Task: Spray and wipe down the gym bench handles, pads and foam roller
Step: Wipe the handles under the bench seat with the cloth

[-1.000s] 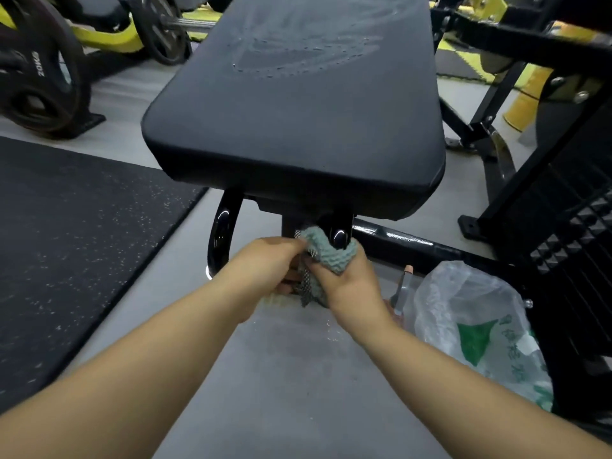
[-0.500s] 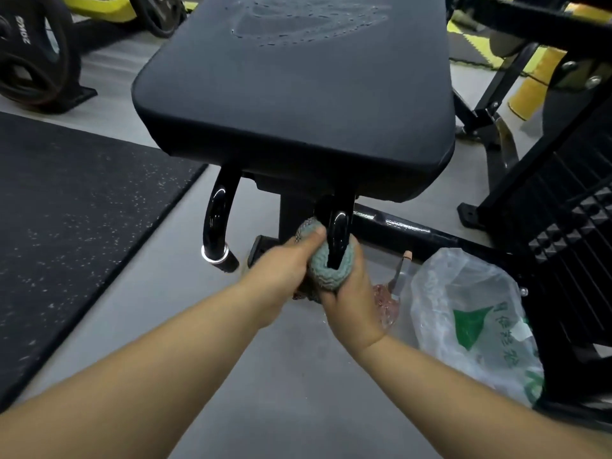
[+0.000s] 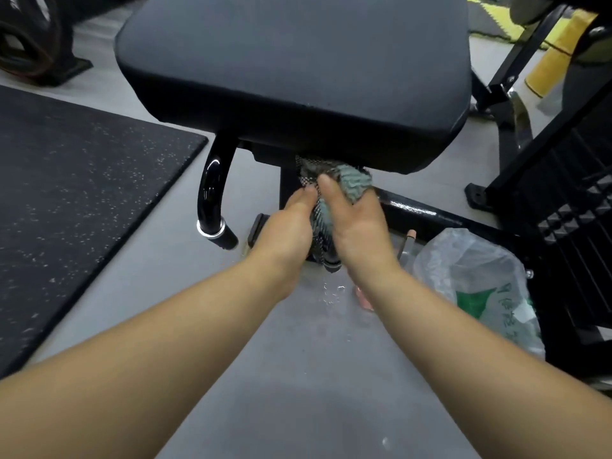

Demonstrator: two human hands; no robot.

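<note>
A black bench pad (image 3: 294,61) fills the top of the view. Two glossy black curved handles hang below its front edge. The left handle (image 3: 212,190) is bare, ending in a chrome ring. The right handle is wrapped in a grey-green cloth (image 3: 351,183) and almost hidden; only its lower tip (image 3: 332,265) shows. My right hand (image 3: 357,223) grips the cloth around that handle. My left hand (image 3: 291,223) holds the cloth's other side, fingers pressed against it. A pink spray bottle (image 3: 364,298) stands on the floor behind my right wrist, mostly hidden.
A clear plastic bag with green print (image 3: 480,286) lies on the grey floor at right. A black frame bar (image 3: 430,213) runs behind it, with a dark rack (image 3: 569,207) beyond. A speckled black mat (image 3: 73,193) covers the left floor; weight plates (image 3: 29,38) stand top left. Wet drops (image 3: 331,289) mark the floor.
Both hands slid the cloth up the right handle toward the underside of the pad. The view moved closer and lower over the bench end.
</note>
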